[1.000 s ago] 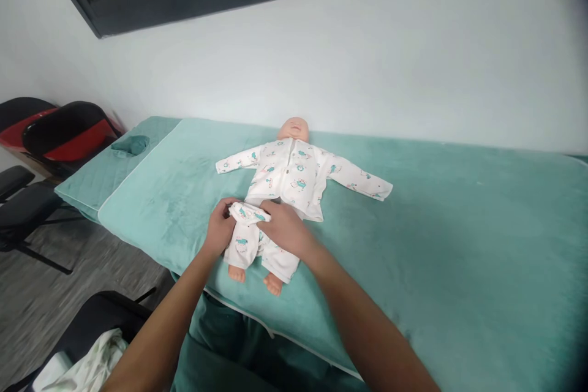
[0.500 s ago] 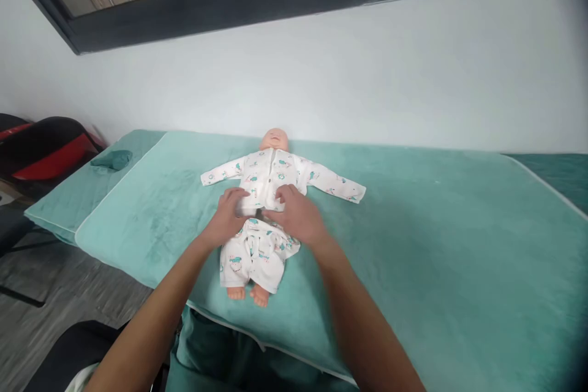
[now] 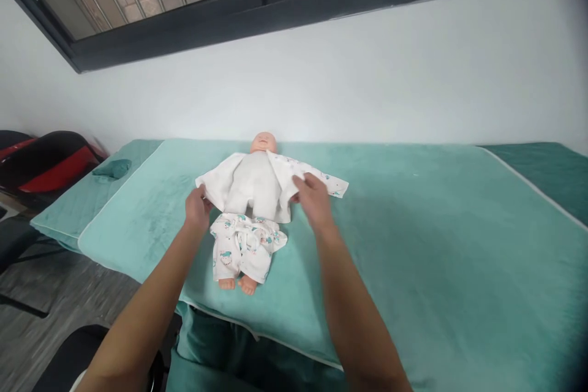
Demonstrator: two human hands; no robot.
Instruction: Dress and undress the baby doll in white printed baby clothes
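Observation:
A baby doll lies on its back on the green bed cover, head toward the wall. Its printed white jacket is spread apart at the front, so the doll's white cloth torso shows. My left hand pinches the jacket's left front panel by its outer edge. On the other side, my right hand grips the right front panel; one sleeve stretches out beyond it. Matching printed pants sit bunched low on the doll's legs, with both bare feet poking out below.
Behind the bed runs a white wall beneath a dark window frame with bars outside. Black and red chairs stand at the left. A face hole shows in the bed's left end. A dark seat is at lower left.
The jacket's front panels were together over the torso and are now drawn apart. My left hand has gone left and my right hand slightly right and up, each with a panel. The view has shifted slightly.

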